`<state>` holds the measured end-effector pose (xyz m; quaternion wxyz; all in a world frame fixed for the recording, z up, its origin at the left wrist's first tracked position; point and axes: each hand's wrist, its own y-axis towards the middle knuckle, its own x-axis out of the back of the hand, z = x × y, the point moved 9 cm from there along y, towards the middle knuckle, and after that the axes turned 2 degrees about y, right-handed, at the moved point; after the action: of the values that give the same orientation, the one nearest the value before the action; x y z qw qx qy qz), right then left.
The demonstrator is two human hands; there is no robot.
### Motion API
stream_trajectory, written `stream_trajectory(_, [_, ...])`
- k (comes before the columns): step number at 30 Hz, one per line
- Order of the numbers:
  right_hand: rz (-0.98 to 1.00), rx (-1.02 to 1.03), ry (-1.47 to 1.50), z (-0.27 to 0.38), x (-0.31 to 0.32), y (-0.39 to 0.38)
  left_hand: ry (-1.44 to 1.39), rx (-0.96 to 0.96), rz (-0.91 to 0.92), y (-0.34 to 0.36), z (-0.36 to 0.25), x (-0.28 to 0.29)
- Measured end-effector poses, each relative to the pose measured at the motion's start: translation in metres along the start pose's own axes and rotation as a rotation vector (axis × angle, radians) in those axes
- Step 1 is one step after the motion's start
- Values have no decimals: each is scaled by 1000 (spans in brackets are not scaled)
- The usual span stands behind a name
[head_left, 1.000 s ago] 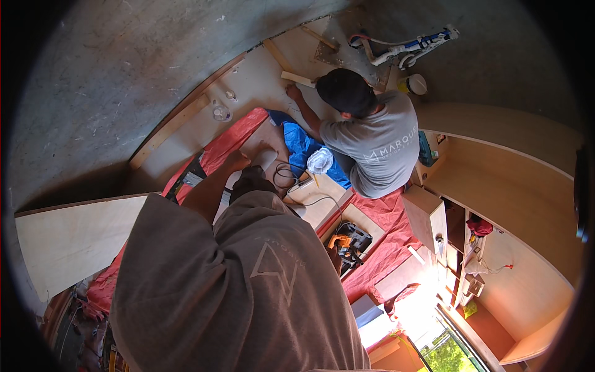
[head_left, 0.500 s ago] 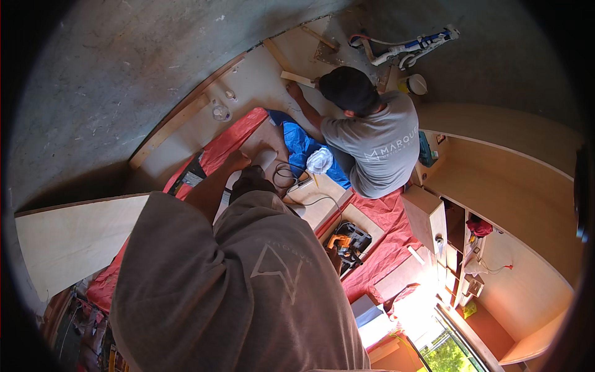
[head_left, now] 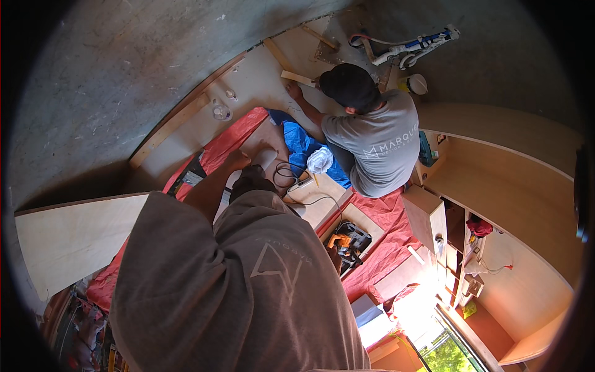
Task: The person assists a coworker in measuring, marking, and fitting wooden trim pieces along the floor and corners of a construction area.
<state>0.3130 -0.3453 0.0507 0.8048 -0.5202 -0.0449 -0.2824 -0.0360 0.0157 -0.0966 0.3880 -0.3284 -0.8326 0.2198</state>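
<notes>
Reaching left hand [head_left: 237, 159] onto flat pale plywood [head_left: 260, 139] over crinkled red sheeting [head_left: 220, 149], finger spread unclear, right hand hidden

At twelve o'clock a co-worker [head_left: 378, 139] in a grey shirt and dark cap crouches on the red sheet [head_left: 387, 248]. Blue tarp [head_left: 300, 144] lies beside them; an orange power tool [head_left: 347, 243] sits at centre.
</notes>
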Motion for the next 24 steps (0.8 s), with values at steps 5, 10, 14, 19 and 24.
stream_trajectory(5, [24, -16, 43, -7, 1, 3, 53, -92, 9, -3, -14, 3])
stream_trajectory(10, [-12, -109, -6, -11, 4, 4, 26, -47, -24, -1, -6, 3])
stream_trajectory(14, [-17, -87, -32, -6, 4, 1, 14, 9, 3, 1, 0, 0])
stream_trajectory(19, [-18, -82, -69, -5, 4, 1, 58, -45, -6, 1, -1, 0])
stream_trajectory(24, [-2, -60, -58, -10, 3, 5, 61, -65, 1, -1, -1, 0])
